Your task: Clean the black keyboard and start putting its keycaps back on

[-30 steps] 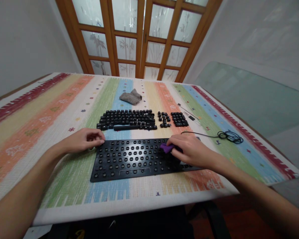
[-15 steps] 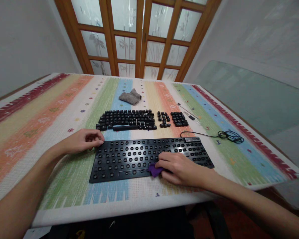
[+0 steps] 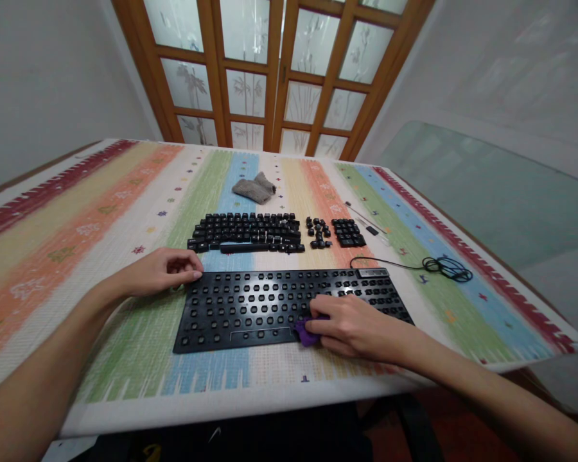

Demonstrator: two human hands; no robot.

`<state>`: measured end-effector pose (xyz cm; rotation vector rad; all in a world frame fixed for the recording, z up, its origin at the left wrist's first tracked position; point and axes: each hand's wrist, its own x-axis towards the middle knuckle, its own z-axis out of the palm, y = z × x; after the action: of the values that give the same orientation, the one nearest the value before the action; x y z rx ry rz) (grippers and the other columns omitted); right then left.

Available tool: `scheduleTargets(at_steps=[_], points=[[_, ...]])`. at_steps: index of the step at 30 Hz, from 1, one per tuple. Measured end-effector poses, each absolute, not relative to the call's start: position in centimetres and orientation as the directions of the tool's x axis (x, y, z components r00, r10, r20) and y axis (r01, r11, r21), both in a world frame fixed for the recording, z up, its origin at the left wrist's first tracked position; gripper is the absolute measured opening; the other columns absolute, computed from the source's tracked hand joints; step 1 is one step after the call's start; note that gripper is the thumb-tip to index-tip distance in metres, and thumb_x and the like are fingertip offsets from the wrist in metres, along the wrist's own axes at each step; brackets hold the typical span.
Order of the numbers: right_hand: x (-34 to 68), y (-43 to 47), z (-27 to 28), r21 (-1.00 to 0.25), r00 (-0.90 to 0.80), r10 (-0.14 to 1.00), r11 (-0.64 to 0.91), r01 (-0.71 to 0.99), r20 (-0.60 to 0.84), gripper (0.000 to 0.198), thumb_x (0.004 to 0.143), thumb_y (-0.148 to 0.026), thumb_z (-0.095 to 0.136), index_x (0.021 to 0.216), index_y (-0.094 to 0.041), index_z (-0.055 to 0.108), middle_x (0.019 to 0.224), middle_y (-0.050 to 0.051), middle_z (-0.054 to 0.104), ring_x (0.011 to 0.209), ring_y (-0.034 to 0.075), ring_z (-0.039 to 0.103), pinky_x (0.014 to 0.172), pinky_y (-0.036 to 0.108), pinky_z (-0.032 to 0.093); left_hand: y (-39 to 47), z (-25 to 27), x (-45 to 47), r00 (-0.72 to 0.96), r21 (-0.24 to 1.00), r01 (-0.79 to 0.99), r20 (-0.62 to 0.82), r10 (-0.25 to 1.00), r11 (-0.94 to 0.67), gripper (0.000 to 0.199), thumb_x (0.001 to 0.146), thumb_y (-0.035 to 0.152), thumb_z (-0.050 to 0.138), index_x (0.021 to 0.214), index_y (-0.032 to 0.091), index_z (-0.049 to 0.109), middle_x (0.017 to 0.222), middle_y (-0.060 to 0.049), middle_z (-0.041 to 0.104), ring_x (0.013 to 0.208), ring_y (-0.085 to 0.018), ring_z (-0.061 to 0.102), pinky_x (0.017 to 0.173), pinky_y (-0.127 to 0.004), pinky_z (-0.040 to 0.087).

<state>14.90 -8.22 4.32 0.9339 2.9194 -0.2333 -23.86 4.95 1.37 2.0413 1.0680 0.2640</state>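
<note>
A black keyboard (image 3: 255, 308) with its keycaps off lies across the table in front of me, rows of bare switches showing. At its far left corner, my left hand (image 3: 176, 268) pinches the edge with thumb and fingers. My right hand (image 3: 347, 324) has its fingers closed on a purple cloth (image 3: 307, 332), pressed to the keyboard's near edge right of centre. That hand covers some of the switches. Behind the keyboard, the removed black keycaps (image 3: 245, 231) are laid out in keyboard order, with a separate number block (image 3: 348, 232) at their right.
A grey folded cloth (image 3: 255, 188) lies beyond the keycaps. To the right are a thin rod-like tool (image 3: 363, 215), a small dark piece (image 3: 372, 230) and the coiled keyboard cable (image 3: 447, 268). The striped tablecloth (image 3: 125, 333) ends at the near table edge.
My right hand and the purple cloth have shifted slightly right along the keyboard's near edge. My left hand stays at the corner. The view has tilted a little.
</note>
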Motion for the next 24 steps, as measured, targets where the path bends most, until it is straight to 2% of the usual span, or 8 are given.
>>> scheduleTargets(at_steps=[4, 13, 18, 24], points=[[15.2, -7.7, 4.9, -0.155, -0.846, 0.515, 0.832, 0.532, -0.142, 0.014, 0.095, -0.02, 0.053, 0.098, -0.02, 0.067, 0.091, 0.003, 0.059, 0.073, 0.013, 0.053, 0.056, 0.026, 0.031, 5.0, 1.3, -23.8, 0.627, 0.74, 0.589, -0.166, 0.761, -0.324, 0.036, 0.085, 0.051, 0.061, 0.089, 0.016, 0.067, 0.07, -0.003, 0.064, 0.062, -0.015, 0.056, 0.057, -0.025, 0.042], [15.2, -7.3, 5.4, -0.111, -0.872, 0.463, 0.869, 0.482, -0.157, 0.015, 0.097, -0.021, 0.052, 0.092, -0.019, 0.066, 0.088, 0.002, 0.057, 0.065, 0.011, 0.049, 0.05, 0.027, 0.023, 5.0, 1.3, -23.8, 0.626, 0.741, 0.585, -0.154, 0.764, -0.33, 0.035, 0.084, 0.051, 0.061, 0.087, 0.016, 0.067, 0.067, -0.002, 0.062, 0.059, -0.013, 0.053, 0.056, -0.024, 0.04], [14.9, -7.2, 5.8, -0.092, -0.888, 0.429, 0.89, 0.447, -0.166, 0.016, 0.096, -0.019, 0.051, 0.091, -0.019, 0.066, 0.088, 0.003, 0.058, 0.064, 0.012, 0.05, 0.051, 0.028, 0.022, 4.9, 1.3, -23.8, 0.624, 0.737, 0.588, -0.151, 0.767, -0.334, 0.035, 0.084, 0.05, 0.061, 0.087, 0.016, 0.067, 0.069, -0.003, 0.064, 0.062, -0.014, 0.055, 0.058, -0.025, 0.042], [14.8, -7.1, 5.9, -0.124, -0.897, 0.408, 0.894, 0.43, -0.171, 0.014, 0.093, -0.019, 0.054, 0.086, -0.019, 0.065, 0.086, 0.002, 0.057, 0.064, 0.011, 0.048, 0.052, 0.028, 0.023, 4.9, 1.4, -23.8, 0.621, 0.729, 0.596, -0.153, 0.769, -0.336, 0.035, 0.084, 0.05, 0.061, 0.088, 0.016, 0.067, 0.071, -0.003, 0.064, 0.062, -0.014, 0.055, 0.059, -0.025, 0.042]])
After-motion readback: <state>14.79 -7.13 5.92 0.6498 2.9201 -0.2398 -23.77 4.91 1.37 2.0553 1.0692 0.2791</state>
